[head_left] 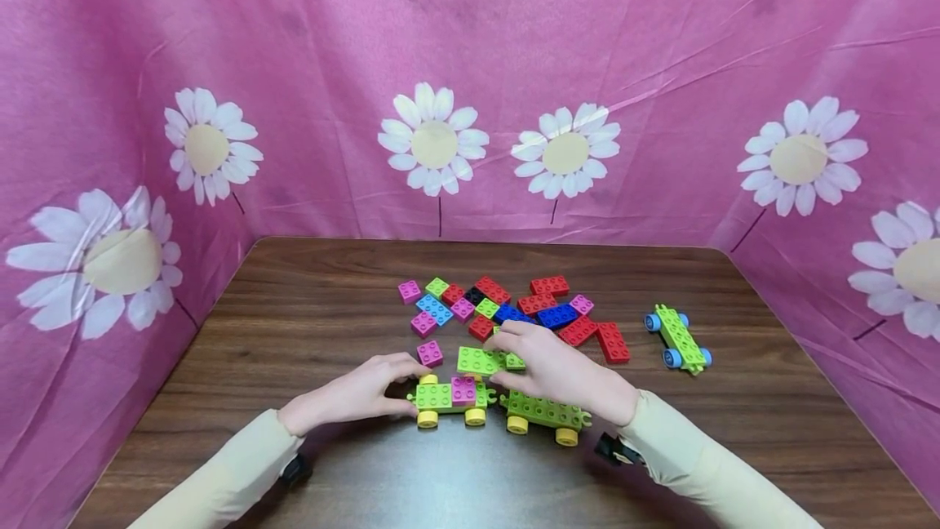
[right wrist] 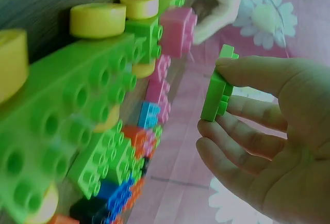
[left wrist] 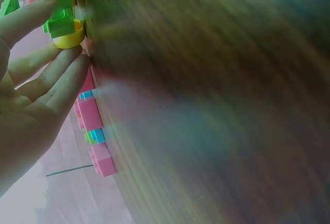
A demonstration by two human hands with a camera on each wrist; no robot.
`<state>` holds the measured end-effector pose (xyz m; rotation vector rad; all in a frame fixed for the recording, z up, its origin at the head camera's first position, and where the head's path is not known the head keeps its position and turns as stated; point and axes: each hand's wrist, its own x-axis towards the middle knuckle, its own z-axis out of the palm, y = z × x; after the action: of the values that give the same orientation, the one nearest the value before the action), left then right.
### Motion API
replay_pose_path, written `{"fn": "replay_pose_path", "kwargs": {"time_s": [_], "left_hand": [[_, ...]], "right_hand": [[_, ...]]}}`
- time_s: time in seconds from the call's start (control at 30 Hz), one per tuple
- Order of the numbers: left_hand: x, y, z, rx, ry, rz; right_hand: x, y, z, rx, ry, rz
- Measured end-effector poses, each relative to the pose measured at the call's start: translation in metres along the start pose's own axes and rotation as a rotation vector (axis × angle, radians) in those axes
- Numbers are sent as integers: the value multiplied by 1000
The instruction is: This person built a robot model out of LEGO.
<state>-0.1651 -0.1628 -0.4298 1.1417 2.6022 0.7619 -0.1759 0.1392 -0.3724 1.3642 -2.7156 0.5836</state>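
Standing right of the small car, a longer wagon is nearest, then the left hand pinching that car's end, the right hand gripping a lime brick beyond the car, and scattered bricks farther behind it.

the head view is brightly lit, with pale glare reflected from the near bench; in the left wrist view, it is blurred and hazed.

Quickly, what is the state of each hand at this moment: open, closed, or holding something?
Left hand: holding the short yellow-wheeled car base at one end.
Right hand: closed on a light green brick, pinching it.
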Motion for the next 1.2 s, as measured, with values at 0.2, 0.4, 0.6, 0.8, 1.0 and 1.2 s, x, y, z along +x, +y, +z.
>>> {"fn": "replay_pose_path", "kwargs": {"time_s": [0.2,0.4,0.6,0.8,1.0,1.2], "left_hand": [[1,0,1,11,18,30],[1,-1,1,6,15,27],[0,-1,1,-7,-2,-4],[0,-1,0,1,7,10],[0,-1,0,8,9,14],[0,-1,1,4,9,11]], "right_hand": [[11,-11,8,-6,-45,-51],[16,-15,18,4,-90,-65],[17,-15,26,-3,-109,-47],[17,-16,27,7,-114,-28],[17,-18,27,13,-118,-12],[16,-20,27,19,-110,-3]]}}
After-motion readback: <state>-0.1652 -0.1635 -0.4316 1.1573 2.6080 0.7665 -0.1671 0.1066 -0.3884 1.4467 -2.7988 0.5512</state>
